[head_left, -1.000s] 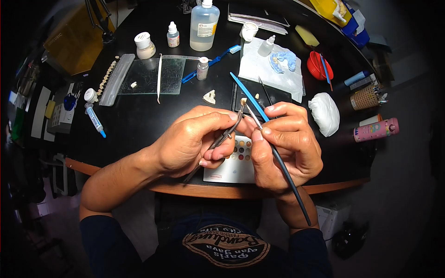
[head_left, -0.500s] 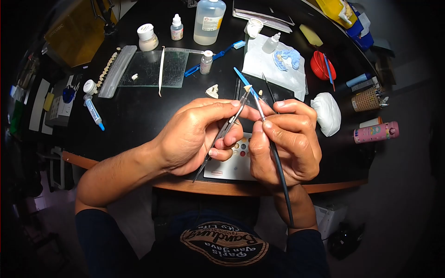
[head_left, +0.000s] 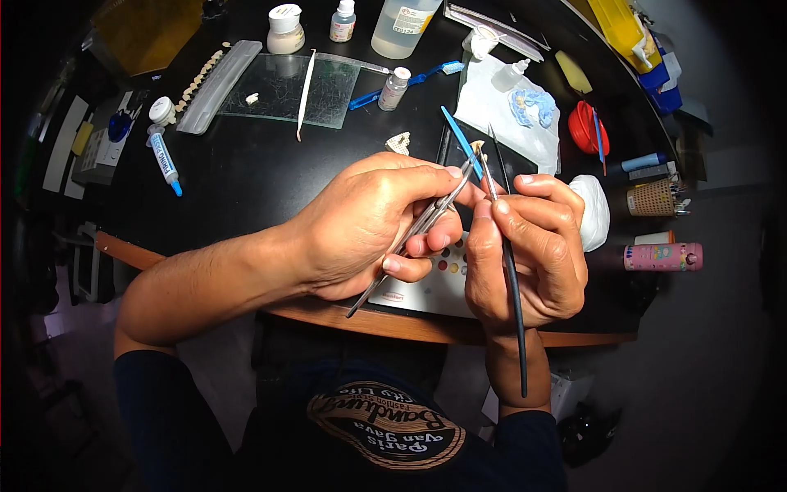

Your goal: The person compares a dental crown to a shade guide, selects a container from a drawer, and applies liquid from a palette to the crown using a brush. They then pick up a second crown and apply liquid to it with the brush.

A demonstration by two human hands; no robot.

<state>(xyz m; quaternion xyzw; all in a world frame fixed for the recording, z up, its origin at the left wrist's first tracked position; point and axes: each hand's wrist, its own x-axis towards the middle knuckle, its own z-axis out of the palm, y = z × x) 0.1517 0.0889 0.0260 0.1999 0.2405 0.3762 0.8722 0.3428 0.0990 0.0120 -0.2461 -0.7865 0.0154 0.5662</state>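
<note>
My left hand [head_left: 352, 215] is closed around metal tweezers [head_left: 379, 283]. A small tooth-shaped dental crown [head_left: 477, 147] sits at their tips. My right hand [head_left: 534, 250] pinches a fine brush with a dark handle [head_left: 515, 316], its tip up against or very near the crown. A blue stick [head_left: 460, 136] and a thin dark pointed tool [head_left: 497, 152] stick out beyond the right fingers; how they are held is partly hidden. Beneath the hands lies a white palette card [head_left: 410, 293] with coloured dots. A beige dental model piece [head_left: 398, 143] rests just beyond the left hand.
A glass slab [head_left: 336, 90] carries a white carving tool [head_left: 307, 94]. Around it are a firing paste syringe [head_left: 164, 156], a white-lidded jar [head_left: 285, 31], a small vial [head_left: 394, 88] and a large bottle [head_left: 402, 29]. Rightward are a blue-and-white tissue [head_left: 484, 94], red bowl [head_left: 584, 131] and pink bottle [head_left: 664, 257].
The view has shifted, so the bench items appear higher and further right. The brush tip has come closer to the crown. Both hands keep their holds.
</note>
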